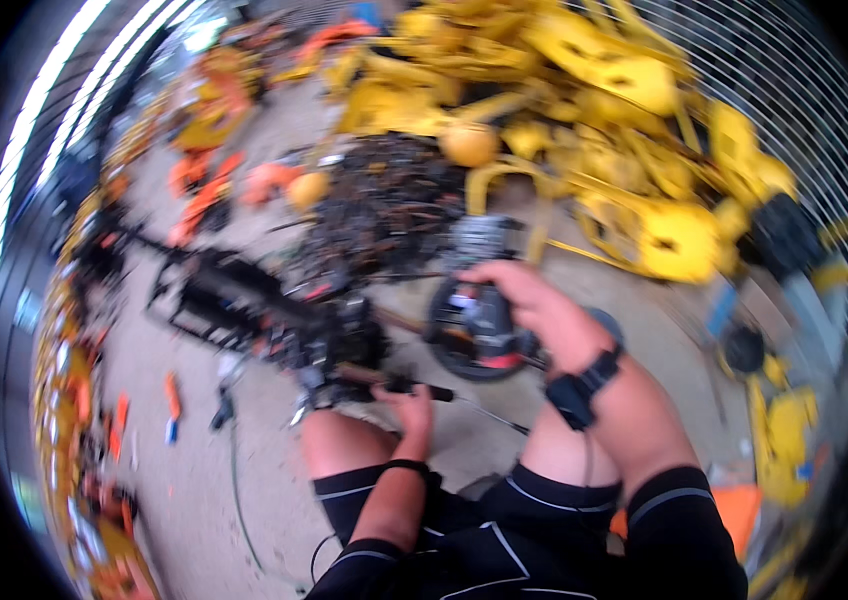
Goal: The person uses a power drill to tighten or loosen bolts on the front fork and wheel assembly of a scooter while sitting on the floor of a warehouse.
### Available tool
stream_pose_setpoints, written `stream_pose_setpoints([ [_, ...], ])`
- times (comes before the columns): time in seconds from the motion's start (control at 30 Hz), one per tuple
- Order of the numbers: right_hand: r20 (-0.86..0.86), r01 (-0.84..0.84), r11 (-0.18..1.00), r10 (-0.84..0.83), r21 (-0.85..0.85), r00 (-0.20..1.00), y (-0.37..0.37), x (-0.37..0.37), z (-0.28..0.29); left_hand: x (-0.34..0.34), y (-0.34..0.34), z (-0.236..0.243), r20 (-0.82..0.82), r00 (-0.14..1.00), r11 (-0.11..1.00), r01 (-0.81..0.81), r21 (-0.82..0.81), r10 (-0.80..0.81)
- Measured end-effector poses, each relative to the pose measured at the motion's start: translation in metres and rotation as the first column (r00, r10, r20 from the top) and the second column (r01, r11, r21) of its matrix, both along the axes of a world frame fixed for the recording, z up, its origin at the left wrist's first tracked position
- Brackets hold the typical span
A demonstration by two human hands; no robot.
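Observation:
Everything is smeared by motion. My right hand [506,287] is closed on a black power tool with a red band [492,335], held in front of a dark round rim [444,352]. My left hand [408,408] is closed round a black grip [436,393], from which a thin metal rod [489,412] runs toward my right knee. Against the grip and beside my left knee lies a dark metal and plastic assembly [274,310], stretching away to the far left. Its small parts are too blurred to tell apart.
A large heap of yellow plastic parts [644,235] fills the far right. Before it lies a pile of dark scrap pieces [384,205]. Orange pieces [206,205] and a thin cable [236,470] lie on the floor at left. Corrugated metal walls [784,80] stand behind.

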State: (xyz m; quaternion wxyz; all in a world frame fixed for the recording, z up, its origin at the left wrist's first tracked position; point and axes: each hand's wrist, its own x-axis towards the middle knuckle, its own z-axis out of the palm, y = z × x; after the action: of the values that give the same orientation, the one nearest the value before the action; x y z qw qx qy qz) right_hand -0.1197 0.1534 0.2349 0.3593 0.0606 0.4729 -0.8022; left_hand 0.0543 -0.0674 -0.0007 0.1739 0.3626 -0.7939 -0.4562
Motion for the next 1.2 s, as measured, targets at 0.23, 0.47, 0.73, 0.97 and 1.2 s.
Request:
stream_pose_setpoints([
  [0.23,-0.114,0.186,0.969,-0.205,-0.163,0.972,-0.013,0.025,0.037,0.006,0.001,0.005,0.014,0.999,0.998,0.046,-0.029,-0.046],
  [0.47,-0.074,0.213,0.937,-0.242,-0.278,0.967,-0.024,0.026,0.04,0.01,-0.003,0.014,-0.118,0.988,0.987,0.086,-0.133,-0.102],
  [0.73,0.011,0.265,0.88,-0.283,-0.395,0.959,-0.057,0.031,0.056,0.008,-0.014,0.014,-0.154,0.985,0.994,0.092,0.065,-0.081],
  [0.97,0.17,0.282,0.904,-0.238,-0.321,0.956,-0.075,0.045,0.04,-0.002,-0.037,-0.008,-0.168,0.985,0.997,-0.011,0.077,0.024],
  [1.2,0.2,0.334,0.926,-0.298,-0.177,0.933,-0.049,0.041,0.028,-0.018,-0.052,-0.004,-0.237,0.966,0.916,0.003,0.4,0.1],
])
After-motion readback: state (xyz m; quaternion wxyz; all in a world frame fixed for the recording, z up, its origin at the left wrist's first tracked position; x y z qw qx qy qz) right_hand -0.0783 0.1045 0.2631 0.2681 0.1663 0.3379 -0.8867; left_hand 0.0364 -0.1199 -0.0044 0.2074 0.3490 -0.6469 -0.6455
